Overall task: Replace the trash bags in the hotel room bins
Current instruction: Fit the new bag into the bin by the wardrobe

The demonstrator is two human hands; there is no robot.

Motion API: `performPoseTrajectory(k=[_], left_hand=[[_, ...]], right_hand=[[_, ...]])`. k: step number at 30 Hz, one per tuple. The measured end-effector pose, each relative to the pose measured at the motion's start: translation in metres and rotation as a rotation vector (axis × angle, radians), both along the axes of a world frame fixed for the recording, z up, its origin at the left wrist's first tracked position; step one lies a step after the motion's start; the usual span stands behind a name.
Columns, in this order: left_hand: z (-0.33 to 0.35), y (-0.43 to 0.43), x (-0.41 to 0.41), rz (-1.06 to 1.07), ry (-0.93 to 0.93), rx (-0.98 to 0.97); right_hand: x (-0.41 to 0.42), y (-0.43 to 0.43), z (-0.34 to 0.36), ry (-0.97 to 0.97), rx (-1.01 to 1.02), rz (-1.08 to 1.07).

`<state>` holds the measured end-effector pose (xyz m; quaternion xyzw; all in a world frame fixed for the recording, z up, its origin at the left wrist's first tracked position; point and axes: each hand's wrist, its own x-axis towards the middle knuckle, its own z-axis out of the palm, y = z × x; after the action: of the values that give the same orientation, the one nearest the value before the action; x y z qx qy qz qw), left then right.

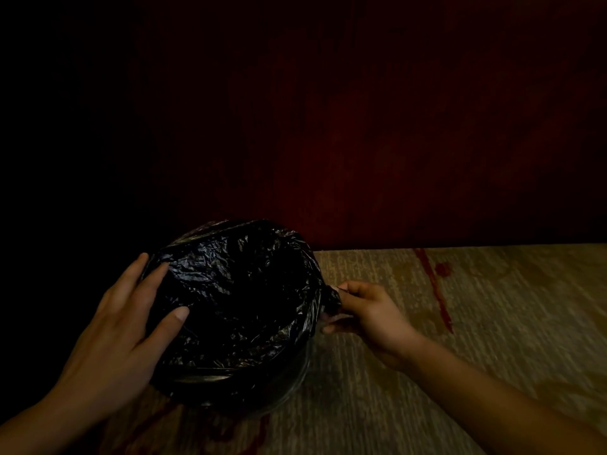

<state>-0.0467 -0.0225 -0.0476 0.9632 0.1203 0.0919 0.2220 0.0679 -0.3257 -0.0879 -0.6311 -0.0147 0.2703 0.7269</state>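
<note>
A round bin (282,394) stands on the carpet at lower centre, lined with a crinkled black trash bag (236,290) whose edge is folded over the rim. My left hand (131,326) lies flat on the bin's left rim, fingers spread over the bag. At the bin's right side my right hand (364,310) pinches a gathered, twisted bunch of the bag's edge (330,298) between thumb and fingers. The bin's inside is dark and I cannot see its bottom.
The beige carpet (492,323) with red streaks spreads to the right and front. A dark red wall or panel (361,126) rises directly behind the bin. The left side is in deep shadow.
</note>
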Motion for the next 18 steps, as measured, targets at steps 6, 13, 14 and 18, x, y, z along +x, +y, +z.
performPoseTrajectory(k=[6, 13, 14, 18], left_hand=[[0.001, -0.002, 0.001, 0.012, 0.003, -0.021], [0.004, -0.004, -0.001, 0.01, 0.012, -0.016], [0.004, -0.004, -0.001, 0.007, 0.011, -0.02], [0.003, -0.001, -0.001, 0.003, 0.0, -0.02]], right_hand=[[0.0, 0.016, 0.004, 0.155, 0.13, -0.066], [0.003, 0.03, 0.007, 0.302, 0.098, -0.138], [0.003, 0.03, 0.006, 0.284, 0.092, -0.152], [-0.002, 0.027, 0.003, 0.174, 0.074, -0.165]])
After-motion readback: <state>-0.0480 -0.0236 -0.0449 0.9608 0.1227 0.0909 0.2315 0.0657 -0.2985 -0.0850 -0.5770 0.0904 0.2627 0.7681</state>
